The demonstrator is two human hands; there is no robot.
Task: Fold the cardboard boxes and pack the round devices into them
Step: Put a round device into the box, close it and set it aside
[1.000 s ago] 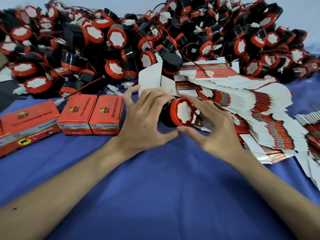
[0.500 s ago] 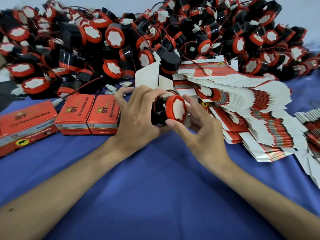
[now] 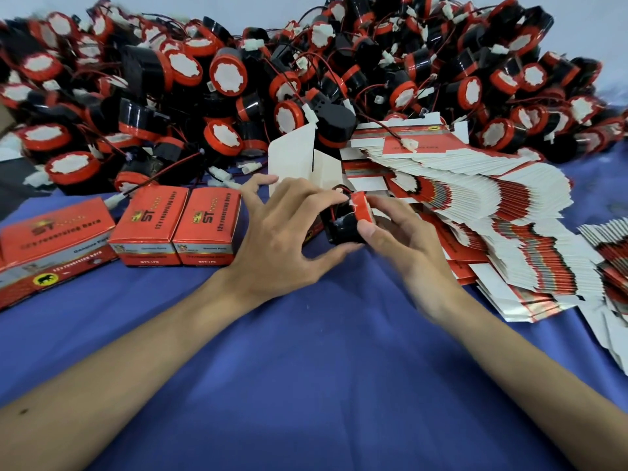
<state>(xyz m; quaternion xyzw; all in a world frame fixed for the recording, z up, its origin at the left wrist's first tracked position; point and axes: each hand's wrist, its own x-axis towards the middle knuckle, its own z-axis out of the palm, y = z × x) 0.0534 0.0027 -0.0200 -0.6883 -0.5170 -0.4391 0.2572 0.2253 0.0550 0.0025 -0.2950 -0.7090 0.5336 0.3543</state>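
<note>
The round device (image 3: 343, 223), a short black drum with a red cap, sits just above the blue cloth (image 3: 306, 368) between both hands. The left hand (image 3: 282, 239) curls round its black body, forefinger over the top and thumb underneath, while the right hand (image 3: 404, 248) pinches the red end with the thumb pressed on the rim. It looks like hard plastic: light, stiff and somewhat glossy, so a hold across the barrel seems safer than one on the smooth cap. Its thin wire (image 3: 339, 191) loops loosely on top and will probably need tucking in so it does not snag. Just behind stands the open box (image 3: 292, 161), white flaps up; the thin card would likely crease if squeezed. To the left lie closed boxes (image 3: 176, 226); to the right fans a stack of flat cartons (image 3: 492, 205). The cloth is soft and may bunch under sliding things. A pile of devices (image 3: 238, 79) crowds the back against a pale wall (image 3: 584, 18).
</note>
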